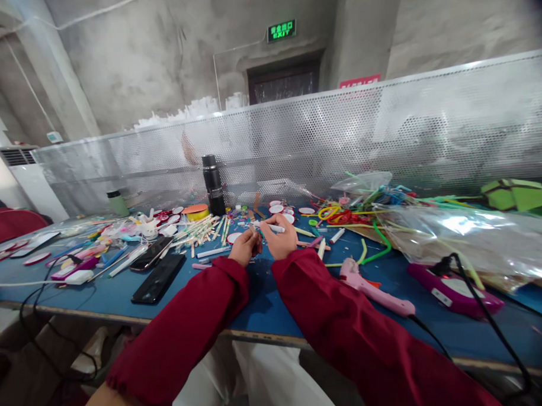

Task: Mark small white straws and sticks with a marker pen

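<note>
Both my hands are raised close together over the front middle of the blue table (256, 292). In my right hand (282, 241) is a white marker pen (277, 228), held between thumb and fingers and lying nearly level, its tip side toward the left. My left hand (244, 246) is closed in a pinch just left of the pen; a small pale thing seems to be at its fingertips, too small to name. Another marker (213, 252) lies on the table left of my left hand. A pink glue gun (376, 291) rests right of my right forearm.
Two black phones (158, 279) lie at left. Behind are wooden sticks (201, 232), a black thermos (213, 187) and white discs with red rims (276, 209). At right are coloured pipe cleaners (342, 215), clear plastic bags (468, 237) and a purple power strip (454, 291) with cables.
</note>
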The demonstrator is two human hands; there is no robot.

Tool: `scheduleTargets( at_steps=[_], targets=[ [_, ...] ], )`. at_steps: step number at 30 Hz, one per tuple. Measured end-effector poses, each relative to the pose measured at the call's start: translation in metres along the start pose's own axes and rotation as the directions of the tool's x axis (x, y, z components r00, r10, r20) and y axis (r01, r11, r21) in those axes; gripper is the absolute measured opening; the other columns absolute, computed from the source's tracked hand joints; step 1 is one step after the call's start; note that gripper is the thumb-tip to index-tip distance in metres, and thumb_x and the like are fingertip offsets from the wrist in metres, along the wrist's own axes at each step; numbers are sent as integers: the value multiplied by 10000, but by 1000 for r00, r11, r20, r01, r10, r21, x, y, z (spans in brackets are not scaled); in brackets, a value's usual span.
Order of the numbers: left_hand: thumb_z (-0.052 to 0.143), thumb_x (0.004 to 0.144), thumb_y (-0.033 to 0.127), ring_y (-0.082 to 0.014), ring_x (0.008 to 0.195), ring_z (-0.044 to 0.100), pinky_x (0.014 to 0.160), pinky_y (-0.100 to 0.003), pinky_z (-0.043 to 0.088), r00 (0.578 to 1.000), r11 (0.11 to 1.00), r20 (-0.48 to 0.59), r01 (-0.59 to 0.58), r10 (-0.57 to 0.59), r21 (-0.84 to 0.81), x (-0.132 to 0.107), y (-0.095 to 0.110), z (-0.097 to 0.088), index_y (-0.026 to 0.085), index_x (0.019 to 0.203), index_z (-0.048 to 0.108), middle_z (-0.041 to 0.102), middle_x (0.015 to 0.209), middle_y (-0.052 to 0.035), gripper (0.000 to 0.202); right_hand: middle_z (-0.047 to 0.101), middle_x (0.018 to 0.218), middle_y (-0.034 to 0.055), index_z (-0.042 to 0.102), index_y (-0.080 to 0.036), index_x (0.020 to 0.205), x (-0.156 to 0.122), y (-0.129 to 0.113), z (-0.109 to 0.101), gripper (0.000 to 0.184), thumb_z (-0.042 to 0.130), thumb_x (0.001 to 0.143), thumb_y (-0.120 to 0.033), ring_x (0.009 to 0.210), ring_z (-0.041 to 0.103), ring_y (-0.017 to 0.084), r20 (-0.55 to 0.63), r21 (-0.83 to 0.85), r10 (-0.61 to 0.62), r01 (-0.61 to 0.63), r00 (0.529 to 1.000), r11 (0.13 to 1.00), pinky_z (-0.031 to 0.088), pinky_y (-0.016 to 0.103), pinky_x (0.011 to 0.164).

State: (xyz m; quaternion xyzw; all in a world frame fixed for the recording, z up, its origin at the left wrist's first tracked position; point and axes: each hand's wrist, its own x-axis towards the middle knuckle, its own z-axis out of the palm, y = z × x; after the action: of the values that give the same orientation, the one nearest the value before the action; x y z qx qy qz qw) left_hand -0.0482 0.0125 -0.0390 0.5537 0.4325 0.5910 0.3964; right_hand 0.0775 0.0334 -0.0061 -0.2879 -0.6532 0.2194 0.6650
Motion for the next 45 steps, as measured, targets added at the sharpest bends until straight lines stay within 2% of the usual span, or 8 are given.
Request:
scheduleTargets(
  at_steps=[11,18,30,35,45],
  targets=[
    [673,779,708,-78,365,363,413,-231,191,1000,1000,-7,-6,6,-5,0,-1,0,199,737,493,540,475,29,542,589,615,-24,553,-228,661,-1,-5,-1,192,604,797,-352,600,515,148,32,-1,10,-10,999,1000,398,286,584],
    [670,807,673,-84,385,376,424,-231,204,1000,1000,-21,11,-10,16,0,0,-1,199,745,496,537,488,29,509,592,617,-25,553,-231,658,-2,-7,-2,194,603,803,-349,584,508,144,30,-10,3,-3,1000,1000,394,286,574],
    [683,771,711,-78,386,371,422,-231,202,999,1000,-32,6,-5,22,-2,4,-1,201,711,490,536,479,33,549,580,601,-28,543,-242,657,-3,-3,0,167,609,789,-319,561,506,147,39,-32,1,1,999,999,389,290,551],
    [688,796,675,-71,380,362,429,-234,193,999,1000,-48,19,-19,9,-3,6,0,197,714,498,533,479,36,521,584,599,-32,538,-245,663,-4,-2,0,160,605,790,-315,558,511,148,52,-25,5,-4,999,1000,386,288,542],
    [668,856,552,-97,413,423,441,-231,221,995,997,-74,64,-67,-44,0,6,1,206,715,486,527,472,39,415,565,595,-31,534,-238,654,-1,1,1,165,591,779,-330,560,511,150,1,-16,-14,14,1000,1000,397,295,559]
  ],
)
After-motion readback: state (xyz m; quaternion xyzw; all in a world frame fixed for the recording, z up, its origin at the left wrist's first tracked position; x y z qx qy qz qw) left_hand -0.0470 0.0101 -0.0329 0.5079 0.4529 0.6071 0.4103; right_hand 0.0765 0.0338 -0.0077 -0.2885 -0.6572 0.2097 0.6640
